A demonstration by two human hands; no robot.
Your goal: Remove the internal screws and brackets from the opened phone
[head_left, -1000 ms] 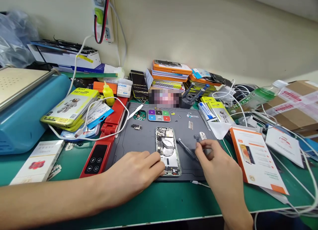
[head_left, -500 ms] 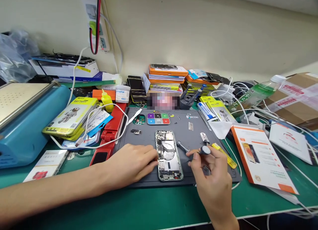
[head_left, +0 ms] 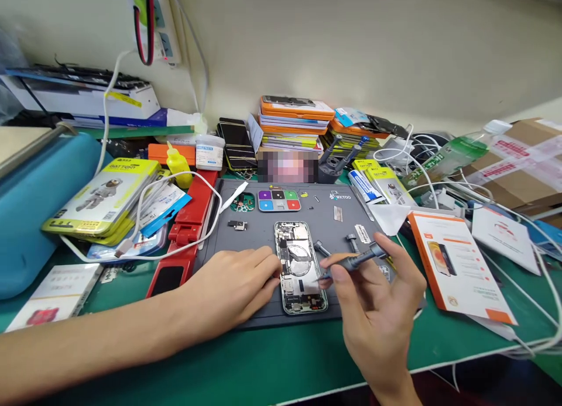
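An opened phone (head_left: 301, 265), its inner parts bare, lies on a dark grey mat (head_left: 259, 236). My left hand (head_left: 239, 283) is closed at the phone's left edge, thumb and fingers gripping the side. In my right hand (head_left: 380, 312) is a grey screwdriver (head_left: 353, 261), held slanted between thumb and fingers. Its tip points down and left over the phone's lower half; whether it touches cannot be made out. Two more screwdrivers rest on the mat, one (head_left: 322, 248) right beside the phone and another (head_left: 352, 241) farther right.
A coloured screw tray (head_left: 278, 201), a small black part (head_left: 237, 224) and a razor blade (head_left: 362, 234) are on the mat. Red tool (head_left: 187, 236) and yellow battery boxes (head_left: 103, 195) stand left. Right are an orange-white box (head_left: 456, 265), loose white cables and a bottle (head_left: 456, 154).
My right hand has turned the screwdriver from nearly end-on to lying slanted, and its tip has come left over the phone. My left hand stays at the phone's edge. The view has shifted slightly.
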